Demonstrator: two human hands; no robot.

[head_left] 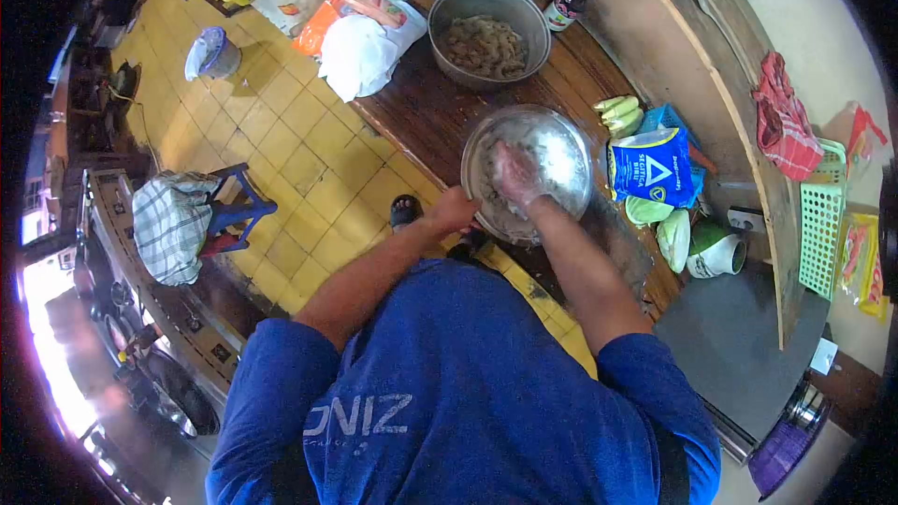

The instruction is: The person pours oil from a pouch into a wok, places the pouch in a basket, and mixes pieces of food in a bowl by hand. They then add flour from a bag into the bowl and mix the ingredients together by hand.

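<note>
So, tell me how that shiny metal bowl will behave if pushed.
The metal bowl probably slides easily: smooth and rounded on the wooden table. It may rock, since the left hand holds its rim while the right hand presses inside. Holding food, it is likely heavyish.

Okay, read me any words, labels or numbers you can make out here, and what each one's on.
"NIZ": large pale letters on the blue shirt, after a rounded letter, perhaps O; the small line below is too blurred.
On the blue bag beside the metal bowl: white lettering over a triangle sign, too blurred to read.
On the bottle: label too small to read.
</note>
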